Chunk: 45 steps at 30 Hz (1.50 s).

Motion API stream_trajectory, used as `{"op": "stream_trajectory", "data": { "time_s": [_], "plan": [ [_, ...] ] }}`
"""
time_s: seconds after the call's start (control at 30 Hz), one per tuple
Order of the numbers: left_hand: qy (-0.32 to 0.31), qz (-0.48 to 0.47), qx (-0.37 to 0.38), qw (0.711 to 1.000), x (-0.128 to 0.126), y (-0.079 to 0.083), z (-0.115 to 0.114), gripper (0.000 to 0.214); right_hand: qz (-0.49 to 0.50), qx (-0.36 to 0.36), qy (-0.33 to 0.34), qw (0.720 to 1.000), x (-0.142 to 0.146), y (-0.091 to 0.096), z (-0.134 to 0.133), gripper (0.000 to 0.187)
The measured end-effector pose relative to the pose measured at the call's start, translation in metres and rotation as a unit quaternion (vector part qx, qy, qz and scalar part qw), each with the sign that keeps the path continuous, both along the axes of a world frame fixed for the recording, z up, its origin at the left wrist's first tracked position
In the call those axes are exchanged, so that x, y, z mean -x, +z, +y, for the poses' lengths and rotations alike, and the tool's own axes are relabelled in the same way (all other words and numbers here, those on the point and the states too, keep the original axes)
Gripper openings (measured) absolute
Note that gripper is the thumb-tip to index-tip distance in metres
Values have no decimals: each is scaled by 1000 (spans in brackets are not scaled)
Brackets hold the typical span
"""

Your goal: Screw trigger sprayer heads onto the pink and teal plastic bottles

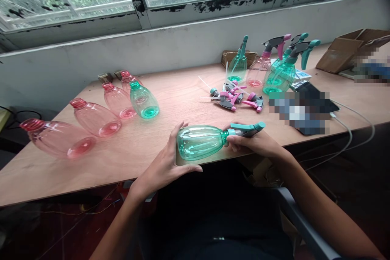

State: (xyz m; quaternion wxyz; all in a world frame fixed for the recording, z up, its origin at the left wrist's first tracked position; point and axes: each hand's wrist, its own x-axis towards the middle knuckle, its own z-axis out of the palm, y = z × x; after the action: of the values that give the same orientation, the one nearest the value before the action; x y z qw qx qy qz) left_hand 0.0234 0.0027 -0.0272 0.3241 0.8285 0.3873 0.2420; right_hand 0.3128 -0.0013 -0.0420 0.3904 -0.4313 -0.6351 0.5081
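Note:
A green transparent spray bottle (199, 143) lies sideways in the air over the table's front edge, its neck pointing right. My left hand (169, 152) cups its base, fingers behind and thumb stretched out below. With closed fingers, my right hand (246, 142) grips the collar just under the teal and grey trigger head (248, 128), which sits on the neck. Beyond the hands lies a loose pile of pink and grey trigger heads (234, 97) with thin white tubes, one of them teal. To the left, a green bottle without a head (144, 100) stands among several pink ones (96, 118).
Several bottles with heads fitted, including a pink one (258, 71) and a green one (280, 75), stand at the back right. A dark phone (317, 95) with white cables lies right of them. An open cardboard box (344, 50) sits farther right, below the windows.

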Motion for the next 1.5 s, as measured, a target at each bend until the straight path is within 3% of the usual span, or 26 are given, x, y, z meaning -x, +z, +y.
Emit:
{"op": "stream_trajectory", "data": {
  "time_s": [0.17,0.23,0.9,1.13,1.37,1.5],
  "plan": [
    [-2,-21,32,999,2,2,-1,74,7,3,-5,1000,0,0,-1,36],
    [4,-25,40,999,2,2,-2,68,8,1,-6,1000,1,0,-1,36],
    [12,13,5,1000,1,-2,0,110,25,2,13,1000,1,-1,1,33],
    [6,-32,45,998,4,3,-2,70,10,10,8,1000,2,0,-1,35],
    [31,-14,26,999,1,4,-5,98,15,14,-12,1000,3,-2,-1,39],
    [20,9,-3,1000,2,1,-5,101,6,22,-17,1000,5,-2,-1,34]
  ]
}}
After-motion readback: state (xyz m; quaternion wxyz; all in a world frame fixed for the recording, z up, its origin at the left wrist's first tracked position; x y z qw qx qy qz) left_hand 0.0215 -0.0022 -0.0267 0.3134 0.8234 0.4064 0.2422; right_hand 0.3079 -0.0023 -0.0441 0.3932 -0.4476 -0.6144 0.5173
